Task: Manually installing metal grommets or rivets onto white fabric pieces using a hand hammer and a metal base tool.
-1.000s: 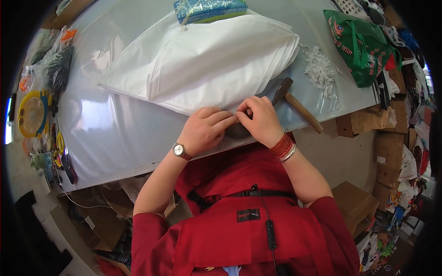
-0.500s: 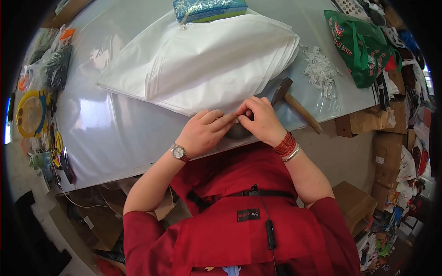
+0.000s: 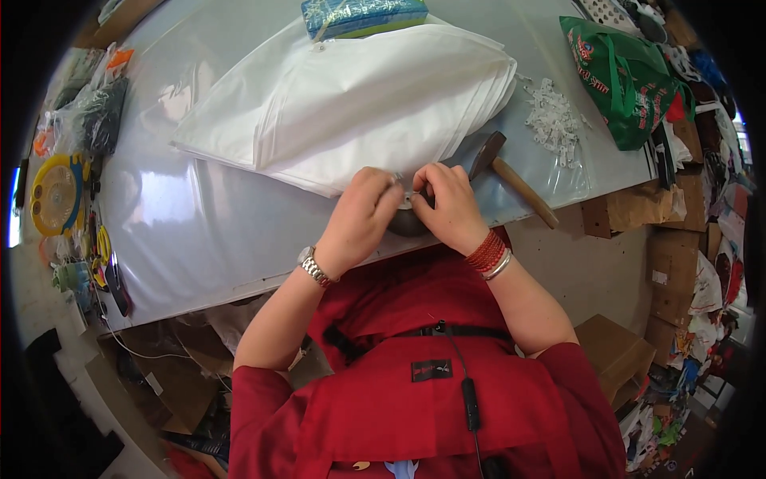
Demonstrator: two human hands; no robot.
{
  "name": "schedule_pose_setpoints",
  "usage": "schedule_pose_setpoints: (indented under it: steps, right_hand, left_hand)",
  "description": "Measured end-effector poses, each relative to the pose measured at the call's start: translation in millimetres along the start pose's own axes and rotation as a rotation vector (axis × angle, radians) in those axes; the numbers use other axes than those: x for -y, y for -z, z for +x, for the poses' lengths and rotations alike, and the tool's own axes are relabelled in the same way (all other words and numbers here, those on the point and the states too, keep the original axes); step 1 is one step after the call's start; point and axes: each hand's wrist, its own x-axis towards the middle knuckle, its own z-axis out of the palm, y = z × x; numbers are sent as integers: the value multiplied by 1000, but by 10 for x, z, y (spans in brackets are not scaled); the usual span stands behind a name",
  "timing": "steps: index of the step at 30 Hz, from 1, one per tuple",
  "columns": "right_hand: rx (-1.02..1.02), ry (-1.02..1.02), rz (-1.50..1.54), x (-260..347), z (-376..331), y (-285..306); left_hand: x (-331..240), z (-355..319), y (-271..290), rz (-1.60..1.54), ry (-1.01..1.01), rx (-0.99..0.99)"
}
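Observation:
At the table's near edge, my right hand [image 3: 452,201] is closed in a pinch at a small white piece [image 3: 406,201] with a dark spot on it. Under that piece sits a dark rounded metal block [image 3: 408,224], partly covered by my fingers. My left hand [image 3: 365,209], slightly blurred, has its fingertips drawn together just beside the piece; what they hold is too small to make out. A stack of thin white sheets [image 3: 351,104] lies beyond both hands. To the right of my right hand rests a hammer [image 3: 520,189] with a wooden handle.
Several small whitish plastic clips [image 3: 552,121] lie in a pile at the right. A green bag [image 3: 613,84] stands behind them. On the sheets sits a blue packet [image 3: 365,17]. Scissors [image 3: 118,287] and a yellow round tape reel [image 3: 57,194] are at the far left.
My left hand has lifted a little away from the near edge, its wrist turned and its fingers curled in. My right hand has shifted slightly left, and more of the small white piece shows.

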Motion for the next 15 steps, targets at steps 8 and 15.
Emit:
schedule_pose_setpoints:
  steps: [8, 15]
  right_hand:
    - [11, -14, 33, 53, 17, 42]
    - [-25, 30, 127, 11, -20, 178]
  left_hand:
    - [128, -90, -112, -140, -188, -89]
    - [126, -51, -201, 121, -288, -96]
